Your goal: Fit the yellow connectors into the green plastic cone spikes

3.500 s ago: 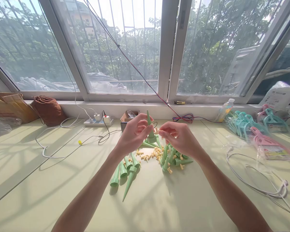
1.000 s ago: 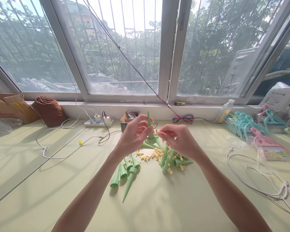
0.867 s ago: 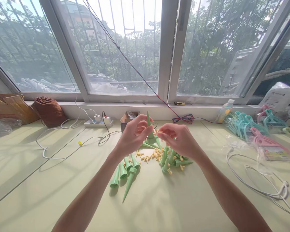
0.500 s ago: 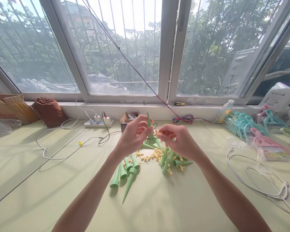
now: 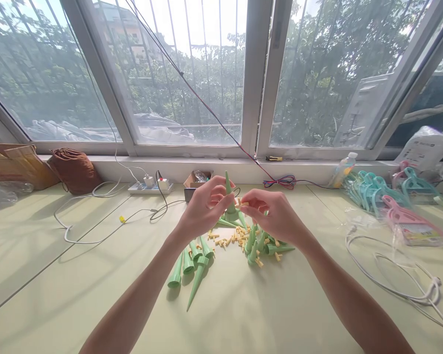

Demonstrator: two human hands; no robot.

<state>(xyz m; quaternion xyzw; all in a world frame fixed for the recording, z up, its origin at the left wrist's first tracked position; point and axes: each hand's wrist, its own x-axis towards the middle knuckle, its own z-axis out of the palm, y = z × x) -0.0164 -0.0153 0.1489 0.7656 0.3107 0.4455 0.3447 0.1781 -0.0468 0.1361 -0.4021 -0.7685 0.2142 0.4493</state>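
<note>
My left hand (image 5: 206, 202) is closed around a green plastic spike (image 5: 229, 196), held upright with its tip pointing up and its wide collar below. Pinched in my right hand (image 5: 271, 209) is a small yellow plastic valve (image 5: 243, 202), close against the side of the spike; whether it sits in the spike I cannot tell. Below both hands lies a pile of loose yellow valves (image 5: 239, 237). Several green spikes with yellow pieces (image 5: 256, 248) stand and lie to the right of it. More green spikes (image 5: 197, 273) lie on the left, under my left forearm.
A power strip (image 5: 151, 188), a small open box (image 5: 197, 178) and a brown drawstring bag (image 5: 76, 169) stand along the window side. Bagged turquoise and pink plastic items (image 5: 384, 194) lie at the right, near a coiled white cable (image 5: 402, 290). Part of another person's hand shows at the right edge.
My hands stay almost in place, with the right hand shifted very slightly toward the spike. At the right edge, the other person's hand and the green item there have moved a little.
</note>
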